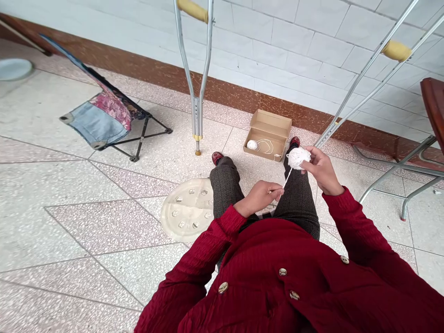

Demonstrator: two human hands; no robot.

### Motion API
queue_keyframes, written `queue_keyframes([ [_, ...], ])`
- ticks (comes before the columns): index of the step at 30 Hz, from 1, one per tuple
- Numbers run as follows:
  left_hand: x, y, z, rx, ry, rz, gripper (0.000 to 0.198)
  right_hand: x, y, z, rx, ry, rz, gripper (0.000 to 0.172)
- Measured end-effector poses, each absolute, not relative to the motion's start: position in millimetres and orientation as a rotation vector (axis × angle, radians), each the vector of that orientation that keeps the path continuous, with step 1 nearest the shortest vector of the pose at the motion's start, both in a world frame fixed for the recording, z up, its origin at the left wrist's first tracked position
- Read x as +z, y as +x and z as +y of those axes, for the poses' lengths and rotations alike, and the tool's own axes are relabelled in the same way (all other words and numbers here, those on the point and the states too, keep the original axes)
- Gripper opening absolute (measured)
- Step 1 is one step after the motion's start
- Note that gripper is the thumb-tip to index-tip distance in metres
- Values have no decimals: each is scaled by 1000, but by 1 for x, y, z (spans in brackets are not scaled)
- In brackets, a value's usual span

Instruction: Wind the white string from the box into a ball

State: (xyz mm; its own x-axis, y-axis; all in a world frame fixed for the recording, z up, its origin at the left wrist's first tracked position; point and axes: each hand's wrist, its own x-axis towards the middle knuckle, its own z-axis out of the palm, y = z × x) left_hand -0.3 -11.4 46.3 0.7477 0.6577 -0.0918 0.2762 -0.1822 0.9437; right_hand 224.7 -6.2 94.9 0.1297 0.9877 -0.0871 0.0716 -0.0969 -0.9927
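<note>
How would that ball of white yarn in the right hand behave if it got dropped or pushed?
The ball of white yarn is probably light for its size, since the right hand holds it with just its fingers. Its wound surface looks soft, so it should squash slightly. Being round, it would likely roll across the terrazzo floor, trailing its strand.

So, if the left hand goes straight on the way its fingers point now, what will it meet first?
The left hand would probably meet the right hand first, which holds the white yarn ball. Depth is unclear, so it might instead reach the dark tweed trousers on the right thigh.
</note>
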Motion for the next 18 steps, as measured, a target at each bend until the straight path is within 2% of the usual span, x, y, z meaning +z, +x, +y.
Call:
queue_keyframes([
  [2,54,0,-13,372,1788,710,40,78,228,5,894,-1513,-1234,46],
  [5,66,-6,-8,398,1871,763,39,47,227,7,835,-1621,-1403,46],
  [9,73,-17,9,416,1978,862,37,21,213,-11,1144,-1637,-1447,48],
  [14,82,-21,34,483,2107,763,34,46,206,-28,1899,-1237,-1225,43],
  [18,110,-8,66,695,2089,695,31,93,216,-12,1905,-998,-987,52],
])
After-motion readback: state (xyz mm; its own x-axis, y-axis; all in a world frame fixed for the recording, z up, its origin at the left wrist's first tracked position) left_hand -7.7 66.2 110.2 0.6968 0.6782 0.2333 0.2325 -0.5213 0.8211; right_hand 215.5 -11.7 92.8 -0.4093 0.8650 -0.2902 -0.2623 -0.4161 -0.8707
